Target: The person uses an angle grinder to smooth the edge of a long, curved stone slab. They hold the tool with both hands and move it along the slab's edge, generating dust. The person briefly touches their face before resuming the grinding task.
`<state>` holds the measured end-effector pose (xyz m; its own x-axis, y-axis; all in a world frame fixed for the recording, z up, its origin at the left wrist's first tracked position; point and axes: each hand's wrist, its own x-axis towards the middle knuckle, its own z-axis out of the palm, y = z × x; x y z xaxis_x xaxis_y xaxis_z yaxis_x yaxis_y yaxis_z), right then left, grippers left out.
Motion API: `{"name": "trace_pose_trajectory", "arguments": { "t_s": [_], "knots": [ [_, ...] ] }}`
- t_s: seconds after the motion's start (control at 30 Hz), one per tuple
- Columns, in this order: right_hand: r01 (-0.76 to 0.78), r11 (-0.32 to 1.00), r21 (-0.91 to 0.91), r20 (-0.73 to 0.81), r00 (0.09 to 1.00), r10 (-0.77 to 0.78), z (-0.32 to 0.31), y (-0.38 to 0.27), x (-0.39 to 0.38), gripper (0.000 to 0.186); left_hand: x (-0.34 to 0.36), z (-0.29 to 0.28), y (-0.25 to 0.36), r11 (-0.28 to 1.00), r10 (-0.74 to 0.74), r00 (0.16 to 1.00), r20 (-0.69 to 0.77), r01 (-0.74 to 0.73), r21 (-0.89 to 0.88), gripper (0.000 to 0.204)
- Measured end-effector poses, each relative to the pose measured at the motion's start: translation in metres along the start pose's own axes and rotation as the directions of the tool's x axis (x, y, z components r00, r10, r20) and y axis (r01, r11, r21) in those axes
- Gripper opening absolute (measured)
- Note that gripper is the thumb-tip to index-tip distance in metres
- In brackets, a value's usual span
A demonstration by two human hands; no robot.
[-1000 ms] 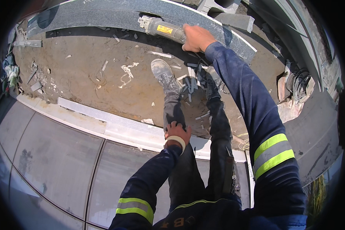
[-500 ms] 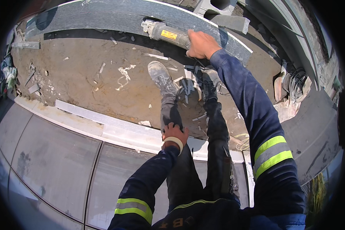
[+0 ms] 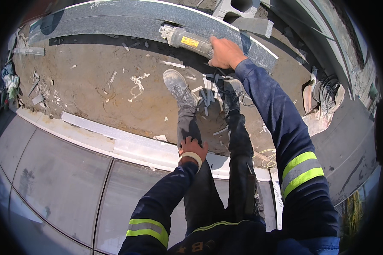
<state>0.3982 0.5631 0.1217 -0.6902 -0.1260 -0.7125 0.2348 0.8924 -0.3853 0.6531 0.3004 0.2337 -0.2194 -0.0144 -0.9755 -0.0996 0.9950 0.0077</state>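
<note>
My right hand (image 3: 225,53) is wrapped round the rear of a grey angle grinder (image 3: 190,41) with a yellow label. The grinder's head points left and lies over a long grey stone slab (image 3: 93,21); its disc cannot be made out. Along the slab's length runs a thin line, which meets the grinder's head. My left hand (image 3: 192,147), with a pale band at the wrist, rests on my left leg near the knee. Its fingers are spread over the dark trousers, holding nothing.
Narrow stone offcuts (image 3: 207,93) lie around my shoes on the dusty ground. A concrete block (image 3: 238,8) stands beyond the slab. Coiled cable (image 3: 327,95) sits at the right. Behind my feet runs a white stone edging (image 3: 132,148) beside large grey tiles (image 3: 64,174).
The grinder and my right hand have shifted slightly to the right along the slab. My left hand stays on my leg.
</note>
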Motion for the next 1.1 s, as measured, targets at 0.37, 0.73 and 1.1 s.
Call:
{"name": "trace_pose_trajectory", "arguments": {
  "t_s": [0.37, 0.73, 1.1],
  "knots": [
    [0.005, 1.000, 0.012, -0.053, 0.999, -0.004, 0.006, -0.018, 0.035, 0.054, 0.000, 0.002, 0.008, 1.000, -0.030, 0.999, -0.016, 0.030, 0.009, 0.059],
    [-0.039, 0.999, -0.009, -0.006, 0.999, 0.039, -0.003, 0.003, -0.008, 0.054, 0.001, 0.004, 0.003, 1.000, 0.003, 1.000, -0.010, -0.003, 0.022, 0.062],
    [0.013, 1.000, 0.012, -0.049, 0.999, -0.013, 0.004, -0.020, 0.032, 0.056, 0.002, 0.006, 0.007, 1.000, -0.021, 1.000, 0.022, 0.020, 0.022, 0.063]
  ]
}}
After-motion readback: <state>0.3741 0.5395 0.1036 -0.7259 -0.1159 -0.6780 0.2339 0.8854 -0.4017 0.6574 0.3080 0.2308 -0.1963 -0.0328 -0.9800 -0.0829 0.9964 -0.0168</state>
